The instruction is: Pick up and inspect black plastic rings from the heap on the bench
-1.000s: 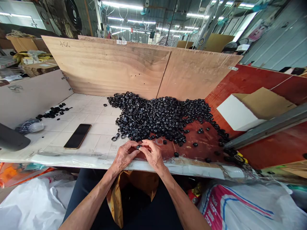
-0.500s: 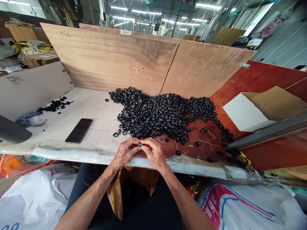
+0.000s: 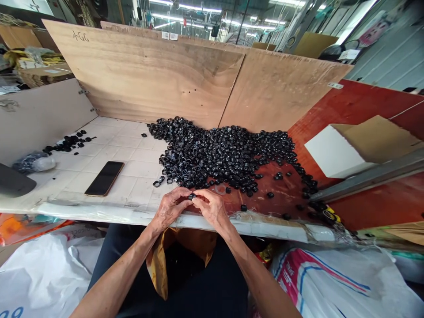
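- Plywood leads off: a broad back board (image 3: 149, 75) stands right behind the heap of small black parts (image 3: 212, 154).
- Next comes the worktop (image 3: 112, 152), running beneath the heap, pale to its left and red towards its right.
- And what a spread that heap makes, many of its pieces plainly ring-shaped!
- Over to the heap's right sits an open carton (image 3: 338, 154), white outside, brown within.
- Now the hands: left hand (image 3: 170, 206) and right hand (image 3: 212, 206) meet just in front of the heap. This looks like the fingertip-handling step, and the next move calls, I'd judge, for a light, steady pinch from both sides.
- Left of the heap and nearer, a phone (image 3: 104, 178) lies flat.
- Smallest of all, one black part (image 3: 191, 196), in front of the heap, between the fingertips: left thumb and forefinger grasp one side, right ones the other. Its exact shape is too small to tell.
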Demonstrator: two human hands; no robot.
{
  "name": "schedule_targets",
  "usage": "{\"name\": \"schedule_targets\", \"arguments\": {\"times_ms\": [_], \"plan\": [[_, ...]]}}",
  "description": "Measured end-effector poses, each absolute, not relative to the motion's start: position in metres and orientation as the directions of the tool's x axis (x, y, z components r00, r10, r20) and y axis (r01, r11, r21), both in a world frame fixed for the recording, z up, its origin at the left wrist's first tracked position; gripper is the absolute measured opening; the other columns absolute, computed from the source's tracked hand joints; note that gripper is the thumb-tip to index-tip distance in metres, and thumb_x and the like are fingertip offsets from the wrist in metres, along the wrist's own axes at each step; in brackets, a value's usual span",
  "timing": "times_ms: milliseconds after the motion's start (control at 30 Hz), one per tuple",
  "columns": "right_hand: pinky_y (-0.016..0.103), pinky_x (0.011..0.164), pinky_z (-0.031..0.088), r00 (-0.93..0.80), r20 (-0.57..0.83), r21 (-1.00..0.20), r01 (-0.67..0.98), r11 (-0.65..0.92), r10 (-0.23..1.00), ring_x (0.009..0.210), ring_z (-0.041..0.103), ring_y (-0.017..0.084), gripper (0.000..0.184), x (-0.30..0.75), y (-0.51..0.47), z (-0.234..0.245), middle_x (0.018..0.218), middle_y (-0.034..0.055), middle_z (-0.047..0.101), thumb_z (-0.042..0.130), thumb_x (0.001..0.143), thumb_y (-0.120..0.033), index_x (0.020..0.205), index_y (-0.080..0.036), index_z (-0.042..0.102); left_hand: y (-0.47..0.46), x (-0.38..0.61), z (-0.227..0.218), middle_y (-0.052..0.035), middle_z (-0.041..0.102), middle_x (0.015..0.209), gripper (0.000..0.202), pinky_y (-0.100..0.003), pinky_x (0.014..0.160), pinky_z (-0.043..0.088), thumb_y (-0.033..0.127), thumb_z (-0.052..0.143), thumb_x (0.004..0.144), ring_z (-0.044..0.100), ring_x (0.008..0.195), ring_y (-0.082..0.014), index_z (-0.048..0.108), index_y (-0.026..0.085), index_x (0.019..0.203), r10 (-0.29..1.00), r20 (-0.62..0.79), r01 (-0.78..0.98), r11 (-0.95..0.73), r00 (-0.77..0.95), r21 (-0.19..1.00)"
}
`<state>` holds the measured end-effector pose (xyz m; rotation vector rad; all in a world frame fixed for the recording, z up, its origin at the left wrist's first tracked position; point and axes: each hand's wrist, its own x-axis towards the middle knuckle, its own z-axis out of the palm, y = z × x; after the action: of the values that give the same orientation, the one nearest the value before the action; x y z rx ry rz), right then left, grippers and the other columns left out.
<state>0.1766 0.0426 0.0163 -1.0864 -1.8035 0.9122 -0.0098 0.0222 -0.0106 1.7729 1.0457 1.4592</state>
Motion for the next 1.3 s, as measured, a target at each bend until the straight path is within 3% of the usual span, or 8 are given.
{"name": "schedule_targets", "arguments": {"times_ms": [100,300,533,667,767,1000,1167,1300], "plan": [[0.029,0.076,0.059,-0.268,0.328,-0.868,0.292,0.401,0.906,0.084,0.073,0.02,0.017,0.177,0.041,0.017,0.097,0.0054,0.077,0.066,0.084,-0.02,0.097,-0.022,0.078,0.022,-0.009,-0.011,-0.0067,0.074,0.107,0.014,-0.033,0.093,0.057,0.025,0.075,0.093,0.071,0.099,-0.0192,0.074,0.021,0.106,0.875,0.478,0.172,-0.484,0.077,0.858],[0.029,0.075,0.06,-0.289,0.347,-0.892,0.193,0.409,0.893,0.09,0.073,0.02,0.017,0.177,0.041,0.016,0.099,0.0069,0.075,0.065,0.088,-0.024,0.098,-0.021,0.078,0.019,-0.01,-0.007,-0.0061,0.074,0.106,0.014,-0.034,0.096,0.055,0.027,0.075,0.093,0.07,0.101,-0.02,0.076,0.022,0.106,0.907,0.411,0.169,-0.422,0.094,0.891],[0.028,0.075,0.059,-0.285,0.359,-0.851,0.292,0.437,0.889,0.084,0.073,0.02,0.023,0.174,0.041,0.016,0.1,0.0062,0.077,0.063,0.09,-0.027,0.11,-0.021,0.073,0.017,-0.008,-0.006,-0.0066,0.075,0.105,0.017,-0.034,0.094,0.055,0.032,0.077,0.091,0.07,0.1,-0.0214,0.077,0.021,0.102,0.944,0.328,0.131,-0.331,0.04,0.935],[0.027,0.065,0.055,-0.3,0.362,-0.774,0.43,0.464,0.883,0.071,0.074,0.02,0.024,0.173,0.04,0.01,0.083,0.0065,0.078,0.055,0.098,-0.037,0.1,-0.021,0.072,0.011,-0.006,0.0,-0.007,0.075,0.104,0.017,-0.033,0.094,0.054,0.033,0.076,0.091,0.07,0.099,-0.0213,0.077,0.02,0.102,0.941,0.338,0.131,-0.339,0.035,0.931],[0.027,0.063,0.054,-0.317,0.386,-0.753,0.434,0.495,0.866,0.067,0.073,0.021,0.027,0.17,0.043,0.008,0.079,0.0068,0.077,0.055,0.097,-0.042,0.095,-0.021,0.071,0.009,-0.006,0.003,-0.0069,0.075,0.103,0.018,-0.033,0.091,0.054,0.033,0.077,0.09,0.07,0.097,-0.0211,0.077,0.02,0.102,0.934,0.357,0.155,-0.353,0.007,0.923],[0.027,0.054,0.053,-0.355,0.206,-0.839,0.416,0.351,0.912,0.056,0.067,0.019,0.029,0.171,0.048,0.014,0.073,0.004,0.074,0.056,0.095,-0.045,0.092,-0.021,0.071,0.008,-0.006,0.005,-0.0073,0.074,0.101,0.021,-0.032,0.09,0.052,0.035,0.081,0.085,0.068,0.095,-0.0215,0.079,0.019,0.099,0.946,0.322,0.109,-0.317,-0.03,0.942],[0.031,0.081,0.058,-0.44,0.438,-0.743,0.314,0.591,0.784,0.087,0.074,0.023,0.018,0.177,0.053,0.014,0.094,0.0067,0.076,0.056,0.092,-0.026,0.094,-0.022,0.073,0.008,-0.008,0.005,-0.0059,0.074,0.097,0.025,-0.032,0.087,0.051,0.037,0.084,0.08,0.067,0.092,-0.0216,0.08,0.018,0.096,0.986,0.164,-0.008,-0.164,-0.012,0.986],[0.031,0.085,0.059,-0.462,0.51,-0.694,0.277,0.664,0.726,0.094,0.074,0.024,0.02,0.18,0.052,0.018,0.101,0.0084,0.077,0.055,0.097,-0.029,0.098,-0.023,0.074,0.008,-0.007,0.004,-0.006,0.074,0.097,0.029,-0.031,0.085,0.051,0.038,0.085,0.078,0.066,0.092,-0.0213,0.079,0.017,0.096,0.992,0.126,-0.085,-0.126,-0.004,0.988]]}}
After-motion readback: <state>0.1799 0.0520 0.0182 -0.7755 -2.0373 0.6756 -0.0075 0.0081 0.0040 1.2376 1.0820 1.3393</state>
